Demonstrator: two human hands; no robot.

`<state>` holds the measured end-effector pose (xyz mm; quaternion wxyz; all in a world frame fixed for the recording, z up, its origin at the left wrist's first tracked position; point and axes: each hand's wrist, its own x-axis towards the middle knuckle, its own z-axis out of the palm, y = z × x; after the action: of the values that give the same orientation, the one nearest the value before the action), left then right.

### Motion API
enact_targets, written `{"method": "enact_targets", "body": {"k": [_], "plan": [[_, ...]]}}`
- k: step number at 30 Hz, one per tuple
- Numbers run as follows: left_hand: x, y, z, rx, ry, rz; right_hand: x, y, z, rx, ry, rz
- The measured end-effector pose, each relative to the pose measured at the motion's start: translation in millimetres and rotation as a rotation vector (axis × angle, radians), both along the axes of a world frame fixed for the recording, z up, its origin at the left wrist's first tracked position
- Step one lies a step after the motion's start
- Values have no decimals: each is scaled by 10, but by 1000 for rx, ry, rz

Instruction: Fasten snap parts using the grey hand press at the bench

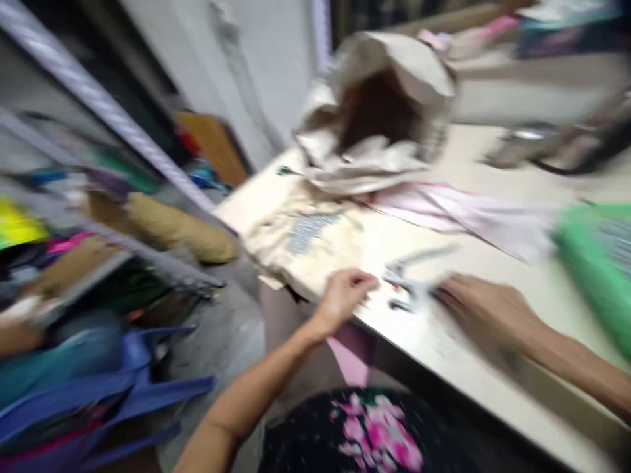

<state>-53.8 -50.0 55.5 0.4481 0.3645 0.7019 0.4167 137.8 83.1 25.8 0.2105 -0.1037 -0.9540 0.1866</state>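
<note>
Over the front edge of the table, my left hand [345,299] is closed, thumb and fingertips together; whatever they may hold is too small to make out. To its right, my right hand [480,305] is smeared by motion, with its fingers against or close beside a grey metal tool [411,289]. Blur hides the tool's exact kind and whether I grip it. A cream cloth pouch [315,246] with grey print lies left of the tool, beyond my left hand.
An open white sack [315,148] stands behind the pouch on the table [493,384]. Pink-white cloth [458,207] lies beside it, and a green printed packet [596,263] is at the right. On the left are a blue plastic chair [142,374] and a seated person's arm [20,338].
</note>
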Motion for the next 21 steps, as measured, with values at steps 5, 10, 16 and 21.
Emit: {"method": "enact_targets", "body": {"k": [5, 10, 16, 21], "plan": [[145, 243, -149, 94, 80, -51, 674, -258, 76, 254, -532, -469], [334, 185, -303, 115, 164, -123, 652, -406, 157, 325, -525, -481], [380, 207, -397, 87, 219, -170, 733, -476, 73, 243, -504, -480], [366, 237, -423, 22, 222, -228, 717, -425, -5, 138, -521, -493]]}}
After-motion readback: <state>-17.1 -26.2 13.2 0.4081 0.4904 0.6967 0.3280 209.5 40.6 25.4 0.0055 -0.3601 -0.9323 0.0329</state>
